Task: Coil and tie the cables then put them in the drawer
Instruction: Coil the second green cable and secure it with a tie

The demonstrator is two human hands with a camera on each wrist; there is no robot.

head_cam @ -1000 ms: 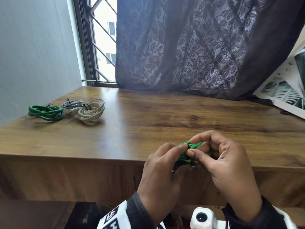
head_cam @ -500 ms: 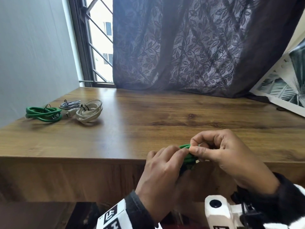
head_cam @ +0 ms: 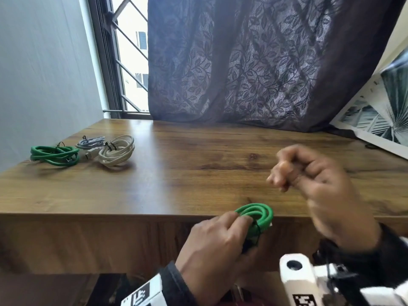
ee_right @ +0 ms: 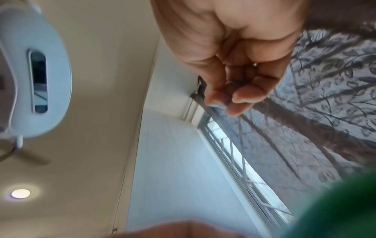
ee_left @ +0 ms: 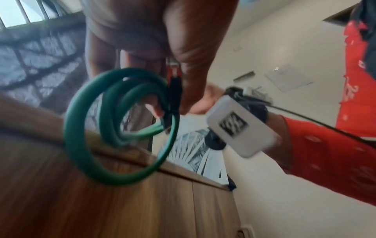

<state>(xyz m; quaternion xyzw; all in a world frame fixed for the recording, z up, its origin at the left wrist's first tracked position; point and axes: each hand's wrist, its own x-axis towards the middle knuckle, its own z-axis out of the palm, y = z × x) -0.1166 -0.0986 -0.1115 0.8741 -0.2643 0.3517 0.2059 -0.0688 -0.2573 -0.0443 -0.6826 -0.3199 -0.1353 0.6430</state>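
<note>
**A:** Where is your left hand (head_cam: 217, 241)?

**B:** At the near edge of the table (head_cam: 198, 177). Your fingers (head_cam: 240, 220) curl round one side of the green coil (head_cam: 257, 214) and grip it. The coil's loops stand above the table edge. In the left wrist view a fingertip (ee_left: 155, 104) passes through the loops of the coil (ee_left: 120, 127), and a dark tie (ee_left: 174, 96) runs across the gripped side.

**A:** And your right hand (head_cam: 318, 180)?

**B:** It is raised over the table, to the right of the coil and apart from it. In the right wrist view its fingertips (ee_right: 240, 98) are drawn together against the thumb. Whether anything thin is pinched there, you cannot tell: the hand is blurred in both views.

**A:** What else lies on the table?

**B:** Three coils at the far left: a green one (head_cam: 55, 154), a grey one (head_cam: 91, 142) and a white one (head_cam: 118, 150), close together. The white one carries a dark tie (head_cam: 110, 146). A dark curtain (head_cam: 254, 62) hangs behind the table, with a window (head_cam: 130, 62) to its left.
</note>
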